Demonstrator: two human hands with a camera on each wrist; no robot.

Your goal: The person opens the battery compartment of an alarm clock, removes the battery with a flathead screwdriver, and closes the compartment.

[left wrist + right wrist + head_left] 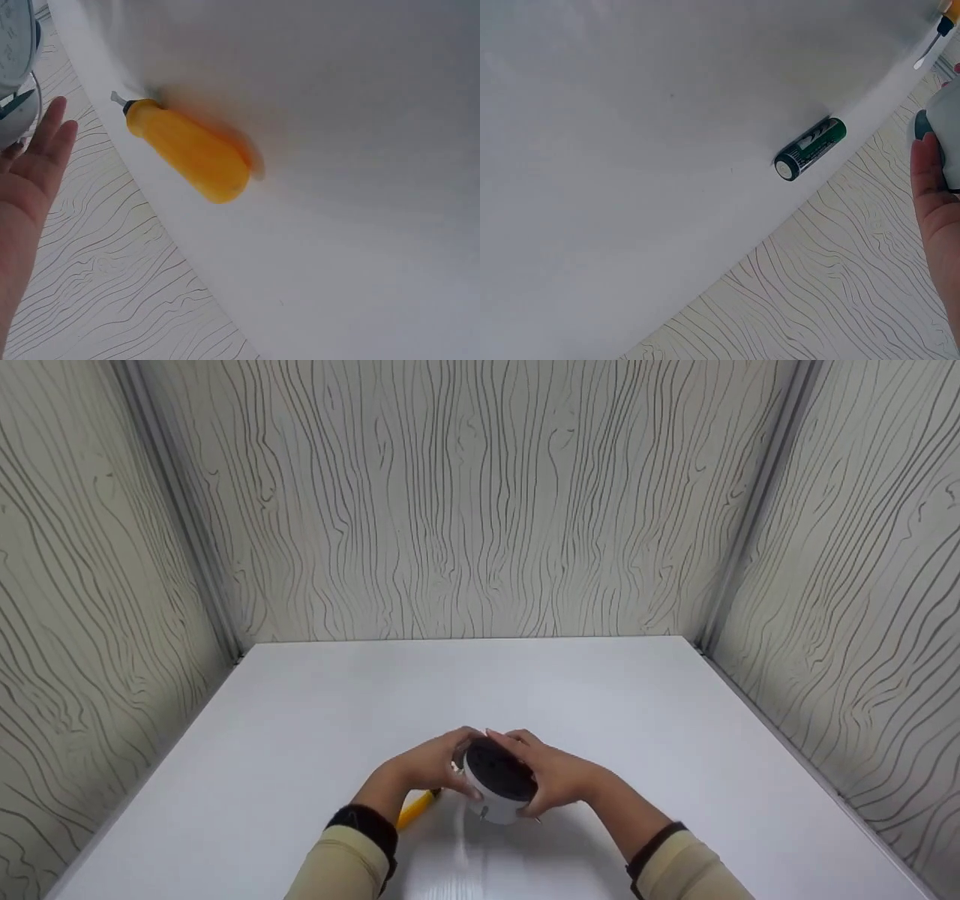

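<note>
Between my two hands is a round white alarm clock (498, 771), tilted, with its dark back facing up in the head view. Part of its numbered dial (13, 46) shows at the upper left corner of the left wrist view. My left hand (433, 761) grips the clock's left side, and my right hand (559, 774) grips its right side. A screwdriver with a yellow handle (187, 154) lies on the table just below my left hand. In the right wrist view, a green battery (810, 148) lies on the table near my right hand; in the head view it is hidden.
The white table (337, 697) spreads out around my hands. Wood-patterned panels (465, 510) close it in at the back and on both sides, with grey metal strips (176, 510) at the corners.
</note>
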